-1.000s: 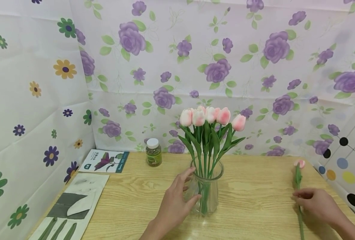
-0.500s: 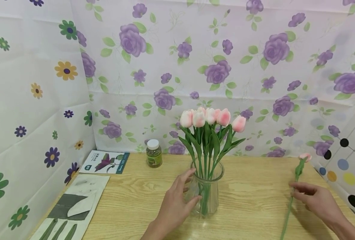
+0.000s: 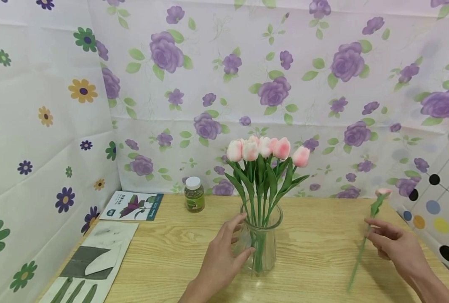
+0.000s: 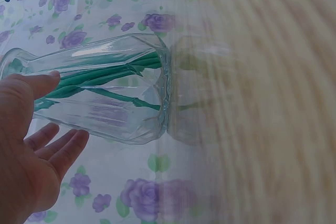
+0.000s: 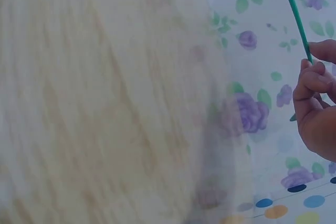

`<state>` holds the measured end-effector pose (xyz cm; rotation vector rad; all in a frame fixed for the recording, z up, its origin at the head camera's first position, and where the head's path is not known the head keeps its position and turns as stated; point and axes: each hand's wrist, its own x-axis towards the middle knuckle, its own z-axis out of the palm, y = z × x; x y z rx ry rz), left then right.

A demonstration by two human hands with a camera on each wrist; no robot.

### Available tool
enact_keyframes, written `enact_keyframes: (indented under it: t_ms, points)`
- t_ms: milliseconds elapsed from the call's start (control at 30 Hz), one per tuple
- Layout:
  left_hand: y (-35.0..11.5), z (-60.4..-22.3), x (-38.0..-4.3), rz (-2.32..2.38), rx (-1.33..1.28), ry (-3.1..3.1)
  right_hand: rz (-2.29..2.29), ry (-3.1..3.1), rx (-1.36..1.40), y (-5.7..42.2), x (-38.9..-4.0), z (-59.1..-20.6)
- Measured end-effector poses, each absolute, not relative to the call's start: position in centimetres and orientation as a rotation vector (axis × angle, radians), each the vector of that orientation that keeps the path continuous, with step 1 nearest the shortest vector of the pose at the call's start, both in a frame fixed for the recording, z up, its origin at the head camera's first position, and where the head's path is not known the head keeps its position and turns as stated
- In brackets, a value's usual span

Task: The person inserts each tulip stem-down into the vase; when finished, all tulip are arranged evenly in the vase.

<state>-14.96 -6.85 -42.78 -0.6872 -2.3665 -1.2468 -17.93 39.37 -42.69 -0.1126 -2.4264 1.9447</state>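
Pink-and-white tulips (image 3: 281, 148) with green stems stand upright in a clear glass vase (image 3: 271, 252) on the table. My left hand (image 3: 220, 256) rests at the vase's left side, thumb in front and fingers loosely spread. In the left wrist view, that hand (image 4: 31, 145) lies beside the upper body of the vase (image 4: 113, 124); its lower fingers look slightly apart from the glass. Over at the right, my right hand (image 3: 399, 246) pinches the stem of a single tulip (image 3: 376, 207) between thumb and fingers. The stem (image 5: 294, 9) also shows in the right wrist view.
Behind the vase, to its left, stands a small jar (image 3: 194, 198) with a white lid. A printed booklet (image 3: 131, 206) and a light sheet with grey and green shapes (image 3: 88, 259) lie along the wooden table's (image 3: 164, 269) left edge. Flower-patterned cloth (image 3: 209, 63) closes the back.
My right hand has taken the single tulip up from the table's right side and shifted it slightly up and left, its stem's lower end swinging left. The left hand stays by the vase.
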Motion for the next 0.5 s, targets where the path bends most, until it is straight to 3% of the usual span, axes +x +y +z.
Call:
enact_keyframes:
  t_ms: [500]
  points:
    - [-6.9, -42.7, -14.9, -1.271, -0.676, -2.379, 2.276, -1.927, 0.086, 37.1, -18.2, -41.0]
